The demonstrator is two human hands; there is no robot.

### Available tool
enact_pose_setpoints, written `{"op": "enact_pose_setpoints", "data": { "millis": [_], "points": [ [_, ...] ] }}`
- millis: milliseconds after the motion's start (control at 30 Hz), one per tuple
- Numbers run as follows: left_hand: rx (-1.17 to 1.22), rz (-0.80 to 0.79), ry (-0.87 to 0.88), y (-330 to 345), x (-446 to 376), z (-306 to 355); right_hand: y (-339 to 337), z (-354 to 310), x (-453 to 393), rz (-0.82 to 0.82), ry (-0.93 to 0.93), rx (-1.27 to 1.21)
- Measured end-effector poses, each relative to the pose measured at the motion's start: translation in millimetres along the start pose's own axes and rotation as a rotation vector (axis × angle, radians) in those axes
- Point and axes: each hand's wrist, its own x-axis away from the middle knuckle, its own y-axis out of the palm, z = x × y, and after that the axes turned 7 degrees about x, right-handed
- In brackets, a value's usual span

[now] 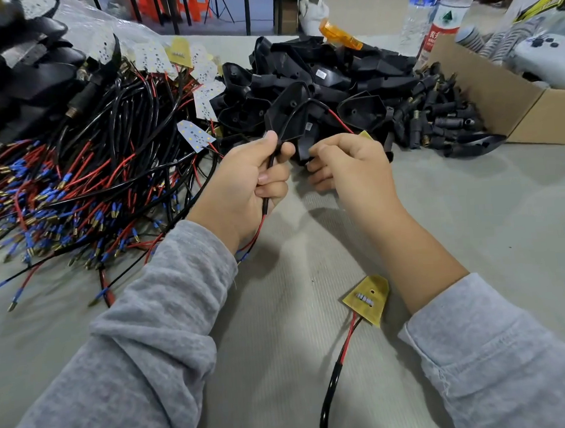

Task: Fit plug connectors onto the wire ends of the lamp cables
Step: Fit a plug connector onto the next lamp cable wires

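My left hand (249, 179) grips a black sheathed lamp cable (266, 204); its red and black wires with blue-sleeved ends trail out below my wrist. The cable loops up over a black lamp housing (288, 122), and a red wire (341, 121) runs down to my right hand (347, 163). That hand's curled fingers hold a small black part against the housing's lower end, and a yellow board corner shows behind its knuckles. What lies between its fingertips is hidden. A second cable with a yellow LED board (367, 299) lies on the table near my right forearm.
A large tangle of red and black cables with blue-sleeved brass terminals (68, 194) fills the left. Black lamp housings (325, 69) are piled at the back centre, black plug connectors (440, 118) beside a cardboard box (499, 101). Two water bottles (427, 9) stand behind.
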Motion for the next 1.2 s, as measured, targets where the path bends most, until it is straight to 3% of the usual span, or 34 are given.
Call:
{"op": "enact_pose_setpoints", "data": {
  "millis": [267,500,600,733,1000,1200],
  "points": [
    [-0.064,-0.120,-0.078,1.4,3.2,-0.5,-7.8,-3.1,-5.4,0.015,0.168,-0.444],
    [-0.445,-0.246,-0.172,4.1,9.7,-13.1,-14.7,7.5,-13.7,0.140,0.280,-0.719],
    [-0.533,-0.255,-0.214,5.9,10.0,-18.6,-18.1,8.8,-17.5,0.259,0.364,-0.647],
    [-0.508,-0.223,-0.244,5.4,7.9,-18.2,-20.1,8.0,-17.9,0.313,0.270,-0.517],
    [-0.272,-0.074,-0.185,4.0,2.7,-14.3,-8.0,3.9,-6.8,0.091,0.026,-0.089],
    [-0.083,-0.031,-0.194,-2.8,-3.2,-5.9,-5.2,0.9,-4.0,-0.017,0.067,-0.143]
  ]
}}
